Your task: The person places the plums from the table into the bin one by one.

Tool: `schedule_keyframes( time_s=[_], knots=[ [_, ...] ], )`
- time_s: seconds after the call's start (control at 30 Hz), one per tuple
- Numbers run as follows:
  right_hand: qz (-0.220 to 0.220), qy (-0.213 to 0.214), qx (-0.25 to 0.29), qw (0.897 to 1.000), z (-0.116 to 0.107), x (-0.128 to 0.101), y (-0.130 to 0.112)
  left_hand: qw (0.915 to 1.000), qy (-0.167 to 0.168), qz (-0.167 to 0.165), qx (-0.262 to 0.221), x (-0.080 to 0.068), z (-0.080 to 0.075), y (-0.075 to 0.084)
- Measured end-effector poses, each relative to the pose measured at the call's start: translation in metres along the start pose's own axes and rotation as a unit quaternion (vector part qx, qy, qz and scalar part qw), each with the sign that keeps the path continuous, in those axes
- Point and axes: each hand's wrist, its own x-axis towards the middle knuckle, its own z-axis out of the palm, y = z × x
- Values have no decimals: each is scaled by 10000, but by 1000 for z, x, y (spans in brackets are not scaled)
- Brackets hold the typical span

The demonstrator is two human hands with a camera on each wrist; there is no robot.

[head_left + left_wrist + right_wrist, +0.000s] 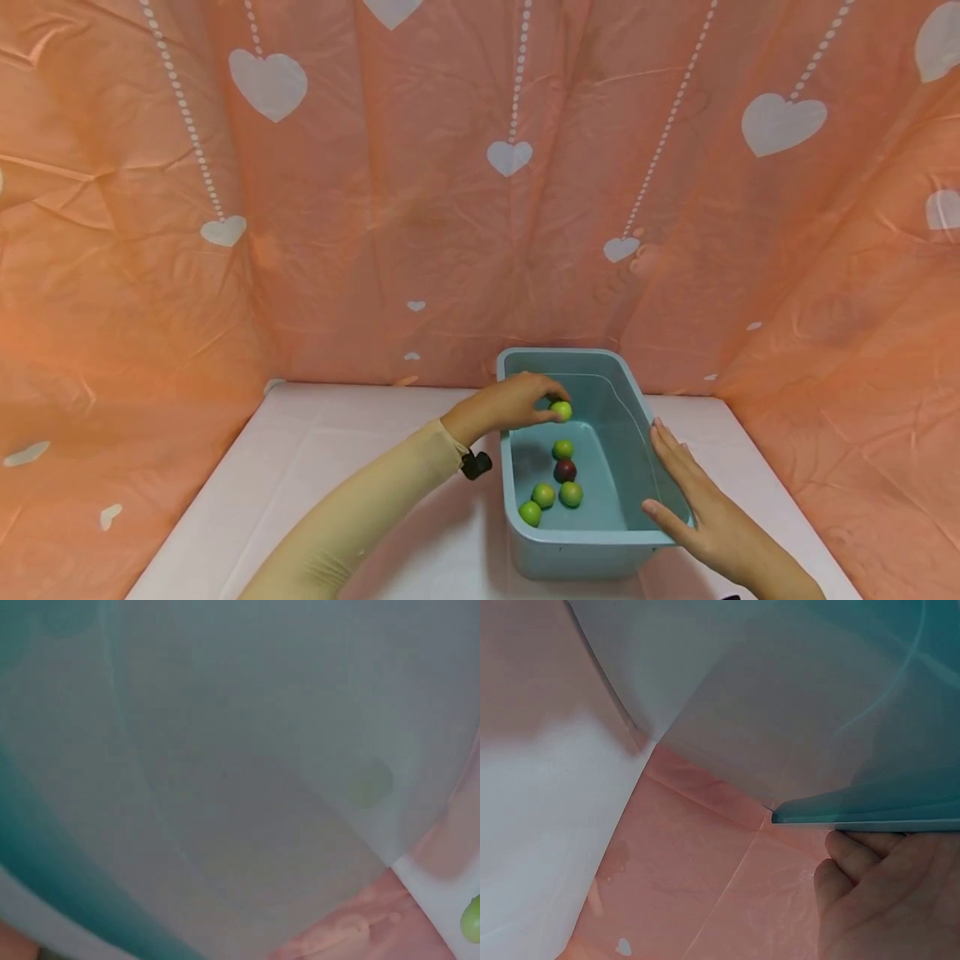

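Note:
A blue-grey plastic bin (pixel 585 535) stands on the white table. My left hand (pixel 546 403) reaches over its left wall and pinches a small green fruit (pixel 561 409) above the inside. Several more green fruits (pixel 543 495) and one dark red fruit (pixel 565 470) lie on the bin's floor. My right hand (pixel 678 479) lies with straight fingers along the bin's right wall, the thumb at the front corner. In the right wrist view its fingers (pixel 885 900) sit just under the bin's rim (pixel 870 819). The left wrist view is blurred by the bin wall, with a green fruit (pixel 472 919) at its edge.
The white table (pixel 360 433) is walled on three sides by a pink cloth backdrop (pixel 480 208) with white hearts. The bin sits near the table's middle right, close to the back cloth.

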Motion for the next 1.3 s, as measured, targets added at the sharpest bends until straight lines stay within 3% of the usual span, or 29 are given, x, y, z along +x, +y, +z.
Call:
schedule_keyframes(
  time_s=[0.53, 0.83, 1.13, 1.3],
  knots=[
    [-131, 54, 2, 9999, -3, 1, 1, 9964, -554, 106, 631, 24, 9, -3],
    [-104, 37, 82, 9999, -4, 2, 1, 9862, -1062, 175, 1260, 32, 18, 0],
    [65, -7, 68, 10000, -2, 0, -1, 9860, -1338, 112, 993, 29, 21, 1],
    [27, 19, 78, 10000, 1, -1, 0, 9853, -1621, 141, 518, 29, 21, 0]
  ],
)
